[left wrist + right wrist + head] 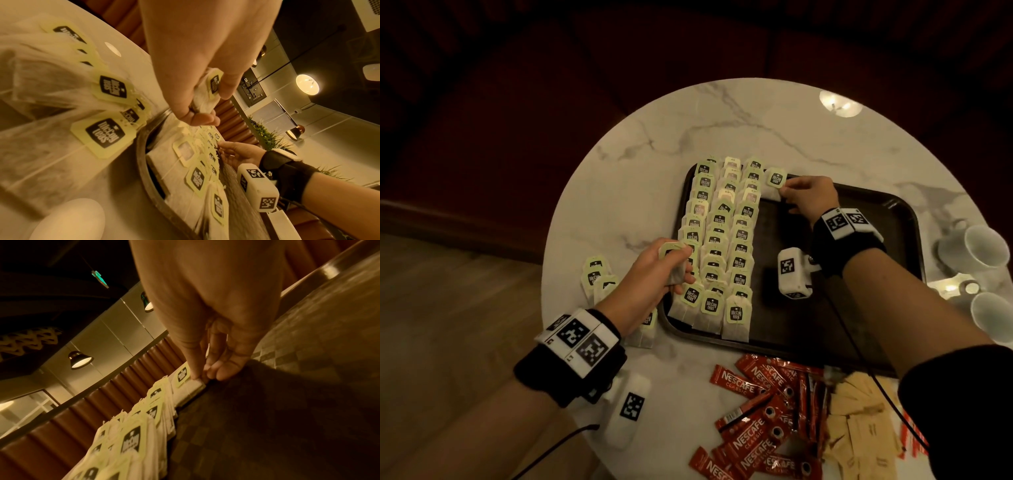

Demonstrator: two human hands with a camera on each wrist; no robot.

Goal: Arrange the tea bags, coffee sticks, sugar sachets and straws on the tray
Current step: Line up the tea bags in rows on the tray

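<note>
The tea bags [722, 246] lie in three overlapping columns along the left part of the dark tray [887, 219], thin papery pouches each with a pale green tag bearing a black label, and a fourth column is just being started at the far edge: the right hand [810, 197] pinches one tea bag [774, 183] by its right edge between thumb and curled fingers [228, 369] and sets it down beside the top of the third column, its pouch touching the tray floor in the right wrist view. The left hand [654, 270] holds another bag [207, 92] clamped between thumb and fingers above the first column, ready as the next one to pass over. So the step in hand is the tea-bag stage, about three columns in; next, I judge, the right hand must let go without dragging the light bag askew, then take the waiting one. A small heap of spare bags [597, 274] sits on the round marble counter [739, 120] just left of the tray. Near the front edge lie glossy red coffee sticks [753, 411] and flat beige sugar sachets [859, 421], loose and untouched; white cups [976, 250] stand at the right
</note>
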